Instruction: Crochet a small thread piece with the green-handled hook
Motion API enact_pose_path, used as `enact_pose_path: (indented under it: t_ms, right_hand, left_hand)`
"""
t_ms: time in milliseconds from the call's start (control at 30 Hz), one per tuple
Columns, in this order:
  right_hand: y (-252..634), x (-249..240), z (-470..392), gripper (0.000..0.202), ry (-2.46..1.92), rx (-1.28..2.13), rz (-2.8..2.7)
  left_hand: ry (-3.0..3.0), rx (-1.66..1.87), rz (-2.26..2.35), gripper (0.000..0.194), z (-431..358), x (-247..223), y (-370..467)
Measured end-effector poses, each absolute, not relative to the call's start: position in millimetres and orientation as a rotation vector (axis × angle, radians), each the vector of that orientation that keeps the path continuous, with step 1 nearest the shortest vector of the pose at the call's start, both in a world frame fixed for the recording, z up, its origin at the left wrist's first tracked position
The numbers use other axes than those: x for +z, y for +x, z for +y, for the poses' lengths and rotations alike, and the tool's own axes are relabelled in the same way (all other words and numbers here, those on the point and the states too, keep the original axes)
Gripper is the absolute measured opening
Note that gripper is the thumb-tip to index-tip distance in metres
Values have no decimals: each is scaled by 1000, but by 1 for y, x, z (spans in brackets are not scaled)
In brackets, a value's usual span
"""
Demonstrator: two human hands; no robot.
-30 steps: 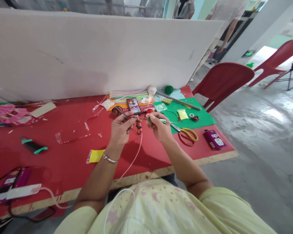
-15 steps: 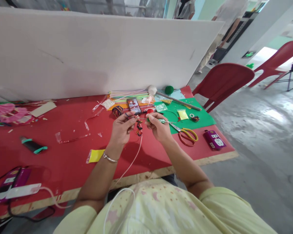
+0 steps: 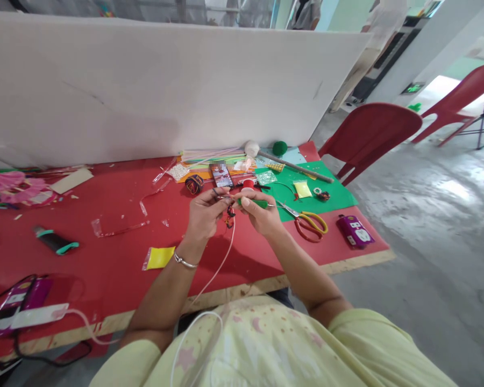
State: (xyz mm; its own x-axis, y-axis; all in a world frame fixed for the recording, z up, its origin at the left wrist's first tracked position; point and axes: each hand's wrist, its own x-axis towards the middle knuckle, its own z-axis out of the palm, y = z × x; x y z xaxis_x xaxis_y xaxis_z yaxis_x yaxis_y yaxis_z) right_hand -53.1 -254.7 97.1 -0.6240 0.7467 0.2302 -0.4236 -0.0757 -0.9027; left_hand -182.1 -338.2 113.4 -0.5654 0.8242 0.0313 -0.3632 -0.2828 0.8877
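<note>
My left hand (image 3: 205, 214), with a silver bracelet at the wrist, pinches a small dark and orange yarn piece (image 3: 229, 216) that hangs below the fingertips. My right hand (image 3: 262, 215) is closed around a green-handled tool (image 3: 262, 203), whose thin tip points toward the left fingers. The fingertips of both hands are very near each other; whether they touch is too small to tell. Just beyond them lie a phone (image 3: 221, 176), a ball of dark multicoloured yarn (image 3: 194, 184) and a red spool (image 3: 248, 184).
Scissors (image 3: 310, 223) lie right of my right hand, near a purple box (image 3: 355, 231). Yellow packets (image 3: 160, 258), a cutter (image 3: 56, 241) and a power strip (image 3: 36, 316) are on the red table (image 3: 116, 188). A white board (image 3: 153, 91) stands behind.
My right hand has shifted slightly and the green-handled tool has come left, bringing its tip to the left fingers. The yarn piece hangs slightly differently. A person in the background has moved.
</note>
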Motion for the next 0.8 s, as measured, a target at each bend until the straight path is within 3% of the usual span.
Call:
enact_pose_path:
  t_ms: [133, 400, 667, 800]
  right_hand:
    - [-53, 95, -257, 33, -431, 1744, -1374]
    - [-52, 96, -268, 16, -389, 1152, -1590]
    - [-51, 99, -267, 11, -417, 1168, -1599]
    - [-52, 95, -264, 13, -411, 1230, -1530]
  left_hand:
    - [785, 1993, 1328, 34, -336, 106, -182]
    - [964, 2042, 1601, 37, -337, 101, -181]
    - [947, 2054, 1634, 39, -338, 110, -172]
    - [789, 2028, 1400, 44, -335, 114, -172]
